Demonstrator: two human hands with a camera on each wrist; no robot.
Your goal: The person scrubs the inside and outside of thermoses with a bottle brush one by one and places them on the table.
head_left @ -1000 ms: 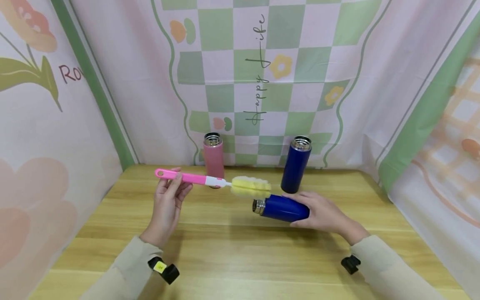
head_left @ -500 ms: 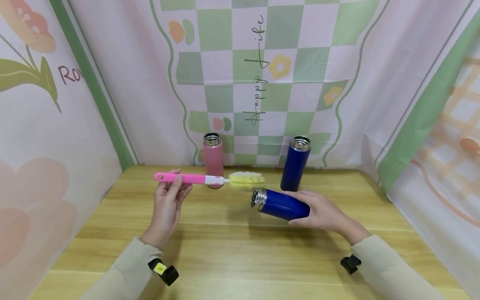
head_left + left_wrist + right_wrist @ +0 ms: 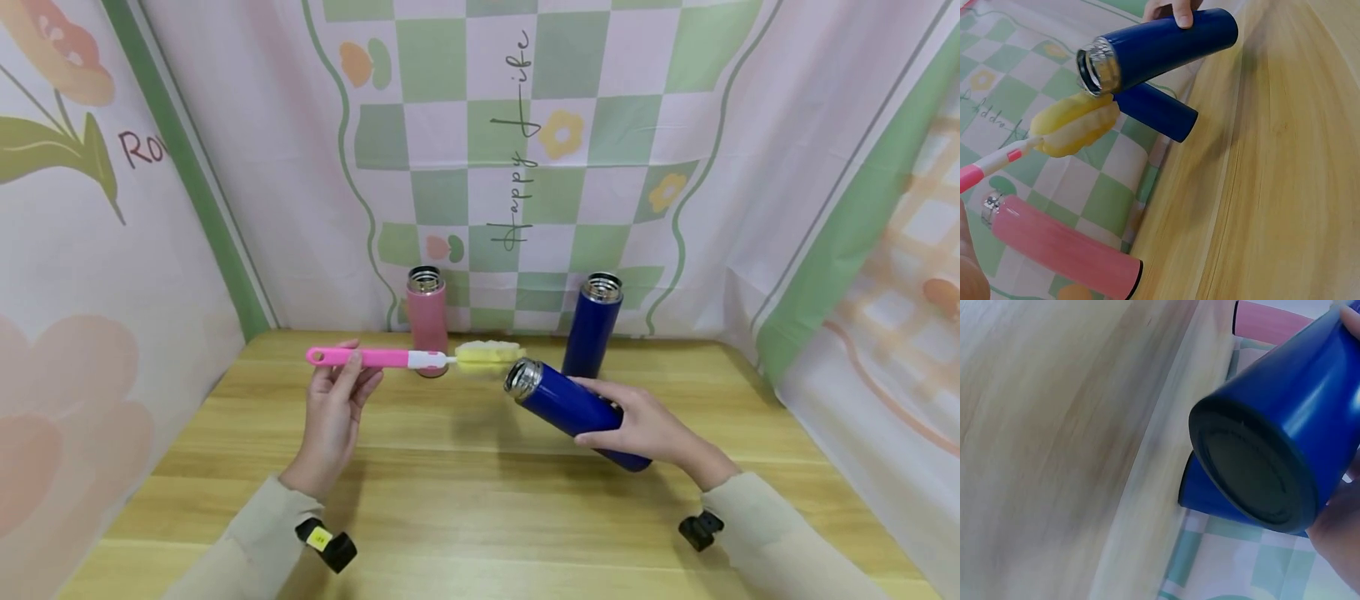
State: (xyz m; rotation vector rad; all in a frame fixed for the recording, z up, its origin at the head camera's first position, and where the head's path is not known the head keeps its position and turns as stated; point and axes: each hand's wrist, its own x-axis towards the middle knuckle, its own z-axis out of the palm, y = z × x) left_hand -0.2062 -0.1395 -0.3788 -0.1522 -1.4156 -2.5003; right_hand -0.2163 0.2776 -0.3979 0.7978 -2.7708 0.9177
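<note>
My left hand (image 3: 335,417) pinches the pink handle of a bottle brush (image 3: 367,357), held level above the table. Its yellow and white sponge head (image 3: 1075,125) points right, its tip close to the bottle mouth. In my right hand (image 3: 637,427) is a blue thermos bottle (image 3: 570,408), gripped around its body and tilted, with the open steel mouth up toward the left. The dark base of this bottle (image 3: 1250,465) shows in the right wrist view, lifted off the table. Only part of the left hand (image 3: 971,275) appears in the left wrist view.
A pink thermos bottle (image 3: 428,321) stands uncapped at the back left of the wooden table (image 3: 450,517). Another blue thermos bottle (image 3: 594,325) stands uncapped at the back right, partly behind the held one. A checkered curtain (image 3: 502,192) hangs directly behind the table.
The blue bottle in my right hand has tipped from nearly level to a steeper slant, its mouth raised and its base lowered. The brush has shifted slightly left.
</note>
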